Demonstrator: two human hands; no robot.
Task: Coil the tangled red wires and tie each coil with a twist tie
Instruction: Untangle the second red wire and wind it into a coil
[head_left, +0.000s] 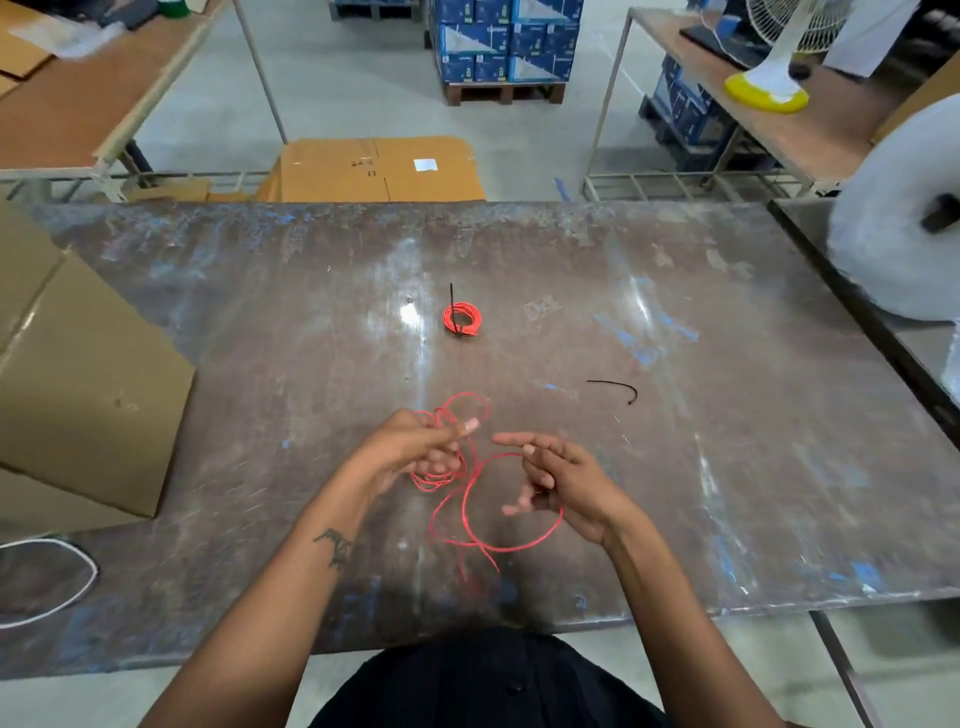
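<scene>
1. At the far left I am seeing a cardboard box (78, 374) sitting on the table (727, 467); its flaps are hiding whatever it holds, so I cannot tell what is in it.
2. A white cable (62, 597) is looping over the table's near left corner.
3. My left hand (415, 447) is gripping a small bunch of loops of the loose red wire (467, 514), fingers curled round them.
4. The rest of that wire is trailing in wide loops on the table between both hands.
5. My right hand (561, 478) is pinching the wire, forefinger pointing left.
6. Farther back, a finished red coil (462, 318) is lying bound by a black tie (453, 306).
7. A spare black tie (615, 388) is lying to the right, well apart.
</scene>
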